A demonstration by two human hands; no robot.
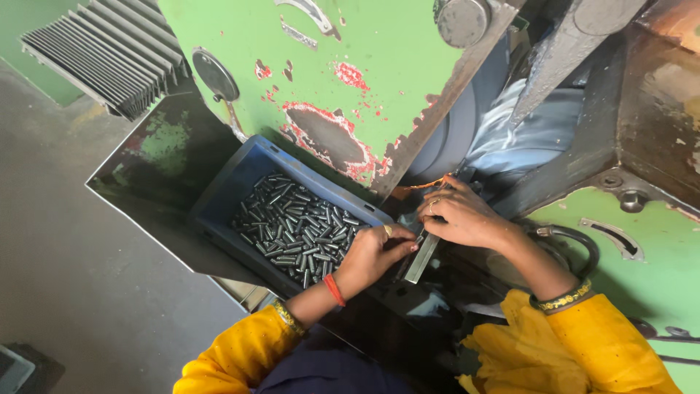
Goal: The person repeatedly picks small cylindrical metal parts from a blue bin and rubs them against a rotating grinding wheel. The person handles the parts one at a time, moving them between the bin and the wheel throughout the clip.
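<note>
blue bin [226,191] holds steel pins [299,226]; left hand [373,252] pinching pin; right hand [467,217] fingers curled, grip unclear.

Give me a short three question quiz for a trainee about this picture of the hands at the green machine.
1. True or false: the blue bin holds small metal pins.
2. Which hand is nearest the bin? A) left hand B) right hand
3. Fill in: both sleeves are ____ in colour.

Key: 1 true. 2 A; its fingers lie at the bin's near edge, beside a flat metal bar. 3 yellow.
</note>
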